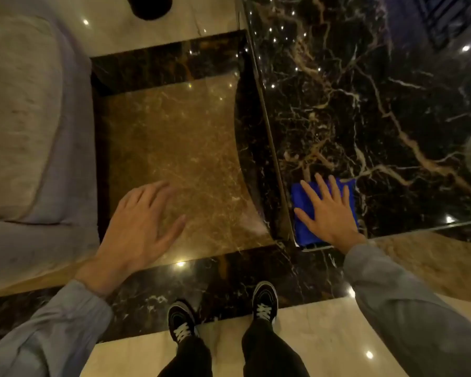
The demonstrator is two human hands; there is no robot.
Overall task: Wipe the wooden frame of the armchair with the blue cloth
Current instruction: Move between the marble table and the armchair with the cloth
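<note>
- Your right hand (329,213) lies flat, fingers spread, pressing the blue cloth (301,227) on the dark marble table (365,104), right at its near corner edge.
- Your left hand (142,229) hovers open over bare floor (174,148) between table and armchair (25,131).

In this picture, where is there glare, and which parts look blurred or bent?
Head view: small bright light spots glare on the polished marble table and floor; the left hand is slightly motion-blurred, the right hand on the blue cloth sharper; the wide lens curves the table edge.
</note>
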